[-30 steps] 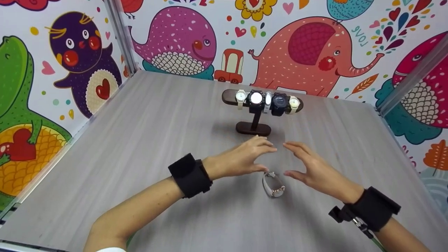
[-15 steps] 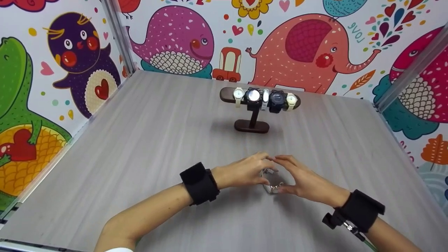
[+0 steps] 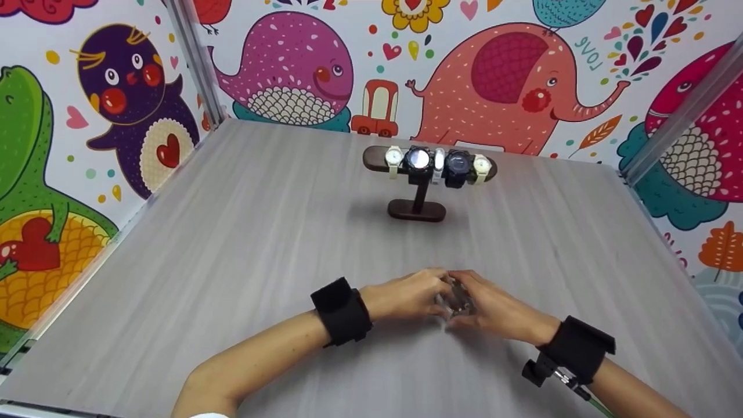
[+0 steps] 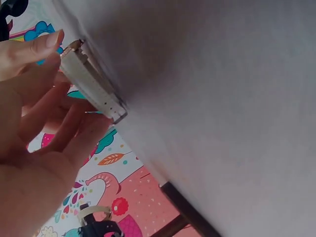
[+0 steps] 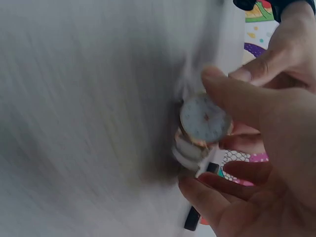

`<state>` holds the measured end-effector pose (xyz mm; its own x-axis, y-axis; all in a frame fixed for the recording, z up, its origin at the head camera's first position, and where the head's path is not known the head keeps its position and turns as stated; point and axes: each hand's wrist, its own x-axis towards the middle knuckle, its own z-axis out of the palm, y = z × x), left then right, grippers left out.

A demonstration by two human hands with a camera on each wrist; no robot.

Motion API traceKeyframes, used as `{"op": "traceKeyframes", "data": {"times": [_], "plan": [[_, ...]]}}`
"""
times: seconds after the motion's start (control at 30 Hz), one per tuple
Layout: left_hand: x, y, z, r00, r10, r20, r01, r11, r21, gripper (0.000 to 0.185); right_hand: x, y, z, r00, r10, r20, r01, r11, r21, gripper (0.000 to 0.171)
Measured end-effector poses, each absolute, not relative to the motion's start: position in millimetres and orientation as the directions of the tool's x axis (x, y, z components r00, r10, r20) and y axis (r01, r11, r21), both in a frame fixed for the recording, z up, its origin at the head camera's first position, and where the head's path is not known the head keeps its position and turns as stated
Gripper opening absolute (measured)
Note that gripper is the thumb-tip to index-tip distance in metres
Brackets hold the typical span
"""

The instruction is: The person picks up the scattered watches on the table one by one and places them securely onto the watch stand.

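We now have both the left hand [image 3: 406, 296] and right hand [image 3: 493, 310] closed around the watch [image 5: 205, 119], which lay untouched between them a second ago, lifting it just off the table [image 3: 261, 232].

Head view: the fingers [image 3: 447, 281] hide most of the watch [image 3: 455, 300] — its strap unseen.

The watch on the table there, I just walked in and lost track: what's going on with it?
A person has both hands closed around a small white-strapped watch near the front of the grey table. The left hand and right hand meet over it, fingers pinching its case and strap. Farther back, a dark wooden stand carries five other watches on its crossbar, untouched.
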<state>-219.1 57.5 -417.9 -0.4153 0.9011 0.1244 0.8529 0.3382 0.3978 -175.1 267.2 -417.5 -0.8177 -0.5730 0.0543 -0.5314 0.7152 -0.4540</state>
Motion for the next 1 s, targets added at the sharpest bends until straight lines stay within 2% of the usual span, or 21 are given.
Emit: {"op": "traceKeyframes", "data": {"times": [0.27,0.43,0.63,0.83,1.0], "plan": [[-217.7,58.0,-427.5,-0.388,0.914,0.122,0.871,0.32,0.373,0.008,-173.9,260.0,-422.8,-0.84,-0.541,0.048,-0.502,0.74,-0.447,0.064],[-216.2,57.2,-419.0,-0.417,0.901,0.123,0.855,0.343,0.389,0.007,-172.5,258.5,-417.3,-0.836,-0.546,0.057,-0.509,0.731,-0.455,0.064],[-214.9,52.9,-399.6,-0.477,0.869,0.132,0.82,0.386,0.422,0.012,-173.3,257.3,-403.4,-0.83,-0.543,0.128,-0.534,0.706,-0.466,0.065],[-216.6,42.7,-378.2,-0.558,0.785,0.271,0.767,0.362,0.531,0.014,-178.2,257.4,-379.8,-0.838,-0.488,0.245,-0.536,0.649,-0.54,0.066],[-214.2,33.4,-360.8,-0.631,0.621,0.465,0.736,0.287,0.614,0.014,-179.3,255.6,-361.0,-0.813,-0.409,0.415,-0.583,0.577,-0.572,0.071]]}}
